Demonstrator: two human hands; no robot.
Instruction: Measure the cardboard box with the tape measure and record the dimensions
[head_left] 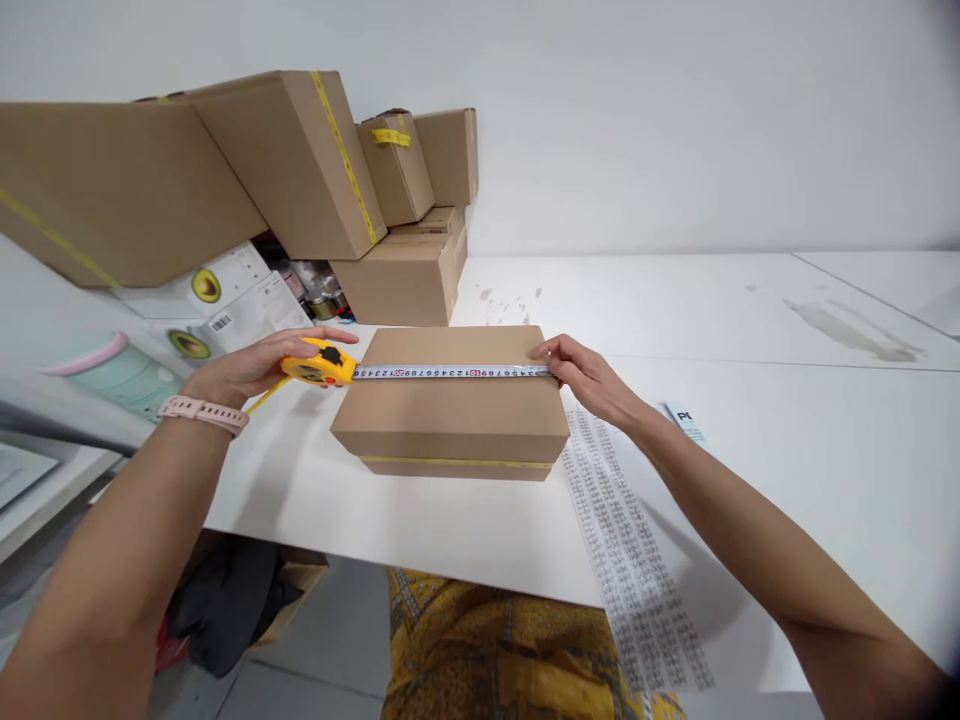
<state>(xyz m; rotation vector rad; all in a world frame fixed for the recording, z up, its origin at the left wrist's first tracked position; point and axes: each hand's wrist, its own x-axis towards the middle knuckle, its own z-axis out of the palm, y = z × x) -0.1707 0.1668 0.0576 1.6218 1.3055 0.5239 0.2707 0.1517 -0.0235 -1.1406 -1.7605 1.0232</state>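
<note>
A closed brown cardboard box (450, 408) sits on the white table, a thin yellow stripe running along its front side. My left hand (281, 358) grips the yellow case of a tape measure (319, 362) just off the box's left end. The white blade (450, 372) stretches straight across the box's top to its right end. There my right hand (574, 370) pinches the blade's end at the box's right edge. The exact tip of the blade is hidden by my fingers.
Large taped cartons (285, 165) and smaller boxes (397, 285) are stacked at the back left. White avocado-printed boxes (217, 300) and a mint-green container (120, 370) stand left. A printed label sheet (630, 540) hangs over the table's front edge. A small card (682, 422) lies right.
</note>
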